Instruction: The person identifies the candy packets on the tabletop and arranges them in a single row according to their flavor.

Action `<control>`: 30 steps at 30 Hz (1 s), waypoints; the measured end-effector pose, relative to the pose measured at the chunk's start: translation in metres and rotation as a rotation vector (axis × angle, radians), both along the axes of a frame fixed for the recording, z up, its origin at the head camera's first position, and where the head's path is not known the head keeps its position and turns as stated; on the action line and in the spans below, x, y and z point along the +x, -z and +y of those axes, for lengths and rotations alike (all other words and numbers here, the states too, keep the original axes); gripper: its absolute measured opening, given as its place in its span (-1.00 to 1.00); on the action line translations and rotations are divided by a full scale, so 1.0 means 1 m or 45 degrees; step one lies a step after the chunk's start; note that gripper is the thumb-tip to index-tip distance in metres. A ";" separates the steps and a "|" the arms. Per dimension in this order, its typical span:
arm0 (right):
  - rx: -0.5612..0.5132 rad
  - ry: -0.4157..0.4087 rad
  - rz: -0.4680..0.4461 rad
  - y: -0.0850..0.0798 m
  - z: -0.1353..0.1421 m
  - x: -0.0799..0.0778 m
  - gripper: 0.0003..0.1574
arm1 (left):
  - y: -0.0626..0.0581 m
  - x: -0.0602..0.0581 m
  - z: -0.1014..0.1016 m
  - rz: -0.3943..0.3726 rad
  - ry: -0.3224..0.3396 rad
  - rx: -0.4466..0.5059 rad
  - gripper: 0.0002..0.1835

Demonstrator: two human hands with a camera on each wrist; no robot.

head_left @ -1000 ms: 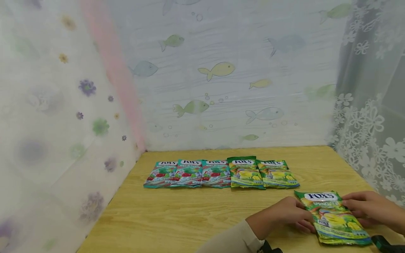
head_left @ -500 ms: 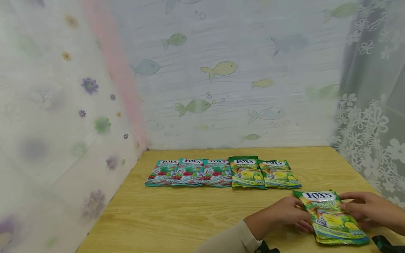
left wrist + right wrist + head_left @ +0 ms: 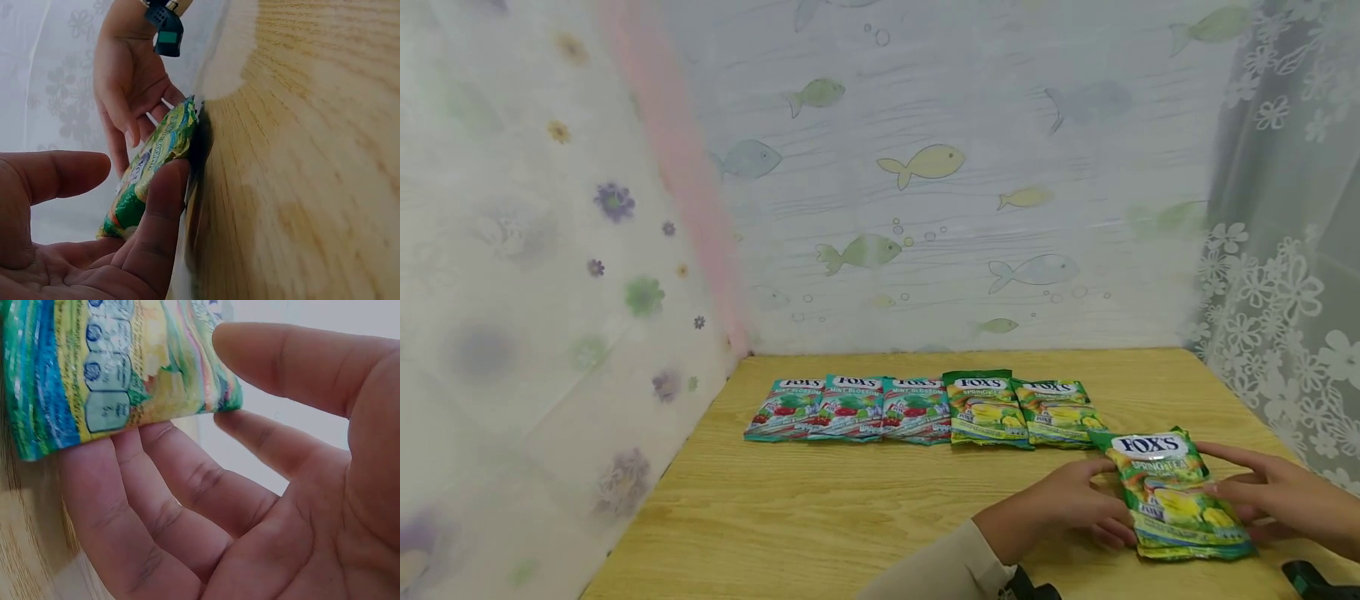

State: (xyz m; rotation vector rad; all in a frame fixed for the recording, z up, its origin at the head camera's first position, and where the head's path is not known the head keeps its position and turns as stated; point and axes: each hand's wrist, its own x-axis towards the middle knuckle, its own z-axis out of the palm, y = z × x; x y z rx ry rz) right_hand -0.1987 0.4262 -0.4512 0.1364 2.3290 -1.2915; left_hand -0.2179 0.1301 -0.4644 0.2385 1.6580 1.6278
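A green and yellow bag of Fox's Spring Tea candy (image 3: 1180, 500) is held between both hands near the table's right front. My left hand (image 3: 1067, 508) holds its left edge. In the left wrist view the fingers (image 3: 159, 231) lie under and beside the bag, the thumb standing away from it. On the other edge, my right hand (image 3: 1285, 496) has its thumb over the printed face. The right wrist view shows the other fingers (image 3: 106, 487) reaching beneath the bag, their tips hidden. The bag's top corner overlaps a matching Spring Tea bag (image 3: 1060, 412) behind it.
Another Spring Tea bag (image 3: 985, 408) and three turquoise Mint Blossom bags, the middle one (image 3: 850, 408) included, lie in an overlapping row towards the back of the wooden table (image 3: 820, 517). A fish-patterned wall (image 3: 925, 208) rises behind, with a flowered sheet (image 3: 550, 333) at left.
The held bag has moved away from me and slightly left, towards the end of the row, with both hands going along. The row of bags lies as before.
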 end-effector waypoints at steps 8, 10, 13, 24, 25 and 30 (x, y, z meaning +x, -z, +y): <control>-0.180 -0.164 0.023 0.001 0.007 0.001 0.15 | 0.000 -0.004 0.001 0.055 -0.054 0.047 -0.29; -0.193 -0.177 0.034 0.002 0.007 0.001 0.14 | 0.000 -0.006 0.001 0.070 -0.058 0.055 -0.28; -0.183 -0.172 0.057 0.003 0.006 -0.001 0.16 | -0.001 -0.009 0.001 0.095 -0.055 0.067 -0.27; -0.125 -0.102 0.157 -0.010 0.005 -0.013 0.18 | -0.005 -0.023 0.000 0.145 -0.061 0.143 -0.25; -0.119 -0.099 0.170 -0.011 0.005 -0.014 0.17 | -0.006 -0.024 0.000 0.147 -0.052 0.157 -0.25; -0.103 -0.067 0.233 -0.013 0.004 -0.019 0.16 | -0.011 -0.031 0.000 0.155 -0.036 0.206 -0.23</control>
